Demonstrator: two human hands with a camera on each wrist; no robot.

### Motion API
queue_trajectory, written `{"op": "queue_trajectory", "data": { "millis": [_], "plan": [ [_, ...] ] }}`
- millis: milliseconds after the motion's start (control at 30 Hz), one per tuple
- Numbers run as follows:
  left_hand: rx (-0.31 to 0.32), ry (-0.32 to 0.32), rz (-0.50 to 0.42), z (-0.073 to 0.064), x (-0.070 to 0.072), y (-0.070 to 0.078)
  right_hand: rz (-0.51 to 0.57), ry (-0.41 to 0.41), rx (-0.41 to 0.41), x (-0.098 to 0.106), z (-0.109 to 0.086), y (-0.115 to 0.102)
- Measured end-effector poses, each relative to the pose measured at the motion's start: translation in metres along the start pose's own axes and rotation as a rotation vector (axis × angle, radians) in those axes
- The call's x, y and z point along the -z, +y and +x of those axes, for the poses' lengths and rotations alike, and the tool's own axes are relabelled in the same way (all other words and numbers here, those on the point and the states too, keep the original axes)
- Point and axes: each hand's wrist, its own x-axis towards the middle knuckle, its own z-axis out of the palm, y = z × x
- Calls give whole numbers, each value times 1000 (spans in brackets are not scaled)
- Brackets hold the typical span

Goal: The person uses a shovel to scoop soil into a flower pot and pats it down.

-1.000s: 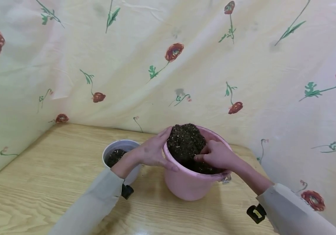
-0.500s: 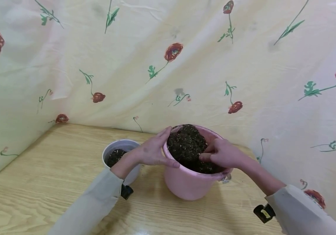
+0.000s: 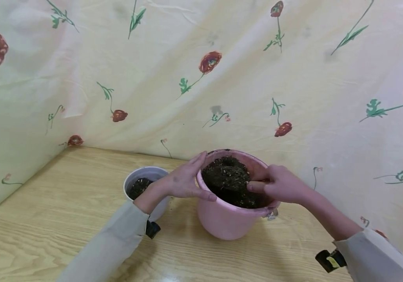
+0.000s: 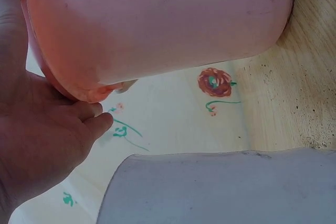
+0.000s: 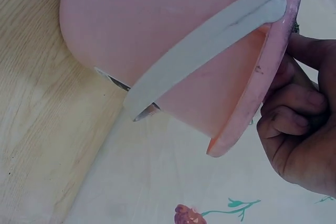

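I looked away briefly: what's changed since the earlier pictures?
The right hand has shifted rightward at the pink bucket; the soil mound, earlier heaped up to the far rim, now sits lower. No new grasp or release shows. The left hand and white pot stayed put.

Indoor corner, screened off and fitted out for potting; whether in a home or a studio cannot be told. Walls: cream sheeting (image 3: 152, 78) at left, far side and right, creased, softly folded, printed with red flowers and green stems. Surface: table (image 3: 64, 203), pale wood-grain top, far edge against the sheeting. Contents: pink bucket (image 3: 224, 227), right of centre, holding dark soil (image 3: 227, 174); white pot (image 3: 149, 172) to its left, likewise part-filled. Loose specks (image 4: 317, 135) scattered on the tabletop.
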Motion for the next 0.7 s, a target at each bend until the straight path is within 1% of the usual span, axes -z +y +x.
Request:
{"op": "queue_trajectory", "data": {
  "millis": [267,467,567,700],
  "plan": [
    [1,14,-3,0,-2,-1,5,70,37,1,-7,1],
    [2,20,-31,-1,-2,-3,25,81,40,6,-9,-4],
    [-9,24,-51,-1,-2,-3,24,98,30,9,-9,-6],
    [-29,19,-93,-1,-3,-3,23,129,-6,13,-10,-9]
  ]
}}
